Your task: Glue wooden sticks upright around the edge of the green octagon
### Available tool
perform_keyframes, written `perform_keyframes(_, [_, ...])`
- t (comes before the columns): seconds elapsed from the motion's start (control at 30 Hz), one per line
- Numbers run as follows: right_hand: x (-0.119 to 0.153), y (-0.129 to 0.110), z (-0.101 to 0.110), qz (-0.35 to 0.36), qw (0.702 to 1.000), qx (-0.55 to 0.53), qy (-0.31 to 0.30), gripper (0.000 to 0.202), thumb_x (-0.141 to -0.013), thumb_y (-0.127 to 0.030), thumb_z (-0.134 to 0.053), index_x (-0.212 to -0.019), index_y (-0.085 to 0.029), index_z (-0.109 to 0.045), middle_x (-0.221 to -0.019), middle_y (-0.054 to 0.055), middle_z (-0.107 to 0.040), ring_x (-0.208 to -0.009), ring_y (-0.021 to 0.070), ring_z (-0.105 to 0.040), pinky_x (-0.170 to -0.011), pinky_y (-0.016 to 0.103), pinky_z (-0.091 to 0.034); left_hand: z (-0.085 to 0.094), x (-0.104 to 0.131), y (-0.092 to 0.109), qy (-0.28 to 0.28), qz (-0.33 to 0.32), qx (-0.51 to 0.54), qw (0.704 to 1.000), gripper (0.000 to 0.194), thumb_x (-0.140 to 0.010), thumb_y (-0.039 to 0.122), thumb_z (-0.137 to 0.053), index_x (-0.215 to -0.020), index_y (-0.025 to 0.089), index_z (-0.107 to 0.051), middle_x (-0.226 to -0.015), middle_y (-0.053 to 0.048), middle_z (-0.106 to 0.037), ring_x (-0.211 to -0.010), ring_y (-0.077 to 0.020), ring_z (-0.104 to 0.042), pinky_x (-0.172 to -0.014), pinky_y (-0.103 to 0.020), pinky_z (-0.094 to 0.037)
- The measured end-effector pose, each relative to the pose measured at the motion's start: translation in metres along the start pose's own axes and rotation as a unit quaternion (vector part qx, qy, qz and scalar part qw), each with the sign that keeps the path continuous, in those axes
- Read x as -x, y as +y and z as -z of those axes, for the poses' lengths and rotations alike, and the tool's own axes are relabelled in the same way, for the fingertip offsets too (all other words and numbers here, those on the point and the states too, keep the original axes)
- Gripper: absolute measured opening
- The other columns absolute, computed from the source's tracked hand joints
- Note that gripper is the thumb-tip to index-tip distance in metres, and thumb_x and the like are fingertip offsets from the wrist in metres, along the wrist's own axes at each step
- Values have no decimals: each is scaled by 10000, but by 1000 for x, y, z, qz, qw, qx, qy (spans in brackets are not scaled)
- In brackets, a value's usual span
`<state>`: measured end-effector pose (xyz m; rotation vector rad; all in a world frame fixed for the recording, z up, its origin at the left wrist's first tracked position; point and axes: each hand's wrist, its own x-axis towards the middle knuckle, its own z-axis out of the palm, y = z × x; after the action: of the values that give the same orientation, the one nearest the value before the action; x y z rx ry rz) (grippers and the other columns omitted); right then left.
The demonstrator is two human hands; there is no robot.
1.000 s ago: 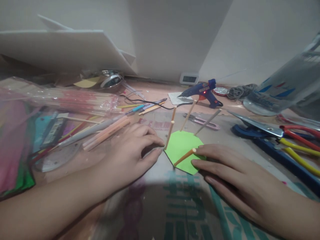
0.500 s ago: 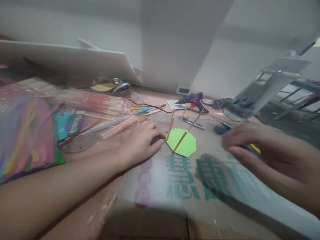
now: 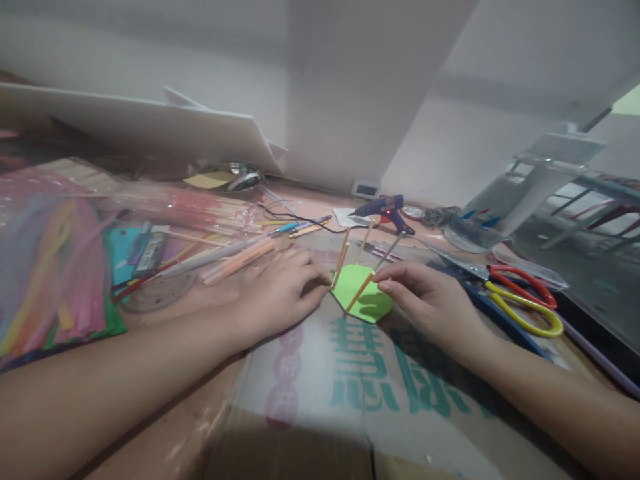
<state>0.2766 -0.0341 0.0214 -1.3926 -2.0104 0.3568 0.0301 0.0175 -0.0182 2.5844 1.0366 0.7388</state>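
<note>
A bright green octagonal piece lies on a printed sheet at the centre, with several thin sticks standing up around its rim. My left hand rests at its left, thumb and forefinger pinched at the edge beside an orange-brown stick. From the right, my right hand reaches over the piece. Its thumb and forefinger are closed near the top of the front orange stick; whether they grip it is hard to tell.
Behind are a glue gun with a red light and a pink cutter. Scissors and a clear container are at the right. Colourful strips, pens and wrapped sticks lie left.
My right hand has moved left and inward to the front orange stick, uncovering the scissors. My left hand has stayed at the green piece's left edge.
</note>
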Motion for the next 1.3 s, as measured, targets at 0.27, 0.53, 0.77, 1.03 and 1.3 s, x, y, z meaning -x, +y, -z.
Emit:
perform_keyframes(0.27, [1,9,-10,77,996,22,-39,179,-957,-299,-616,-1030,-205,-750,-874,57,-766,-733,182,-689,-643,289,-539,1,0,-1,-2,-7,-8,1000,183,-953,250,-565,-1043,211,-718,-1057,-60,-678,-1050,-247,-587,-933,-416,-446])
perform_keyframes(0.53, [-2,0,-17,124,991,-14,-56,76,-944,-254,-656,-936,-205,-713,-899,44,-754,-799,178,-685,-746,312,-544,-1,-2,-1,-5,-14,-15,1000,183,-961,235,-559,-1043,195,-718,-1044,-71,-677,-1062,-251,-580,-945,-417,-443])
perform_keyframes(0.77, [-4,3,-20,109,991,-24,-74,73,-945,-231,-650,-930,-214,-719,-931,41,-766,-848,181,-703,-781,324,-542,-1,-3,-1,-5,-18,-22,1000,167,-950,239,-570,-1028,207,-714,-1042,-62,-674,-1053,-242,-579,-943,-405,-445])
perform_keyframes(1.03, [-4,3,-22,111,990,-35,-75,75,-931,-211,-669,-872,-208,-715,-861,20,-743,-794,164,-677,-744,309,-520,0,-3,0,-12,-9,-19,1000,181,-948,238,-562,-1032,201,-718,-1042,-69,-677,-1050,-248,-578,-937,-407,-444])
perform_keyframes(1.3, [-3,4,-24,119,988,-20,-94,95,-948,-217,-654,-868,-210,-704,-850,22,-732,-820,170,-675,-772,306,-521,-1,-3,-1,-6,-17,-26,999,177,-948,241,-563,-1031,208,-715,-1044,-62,-684,-1052,-244,-587,-936,-406,-455])
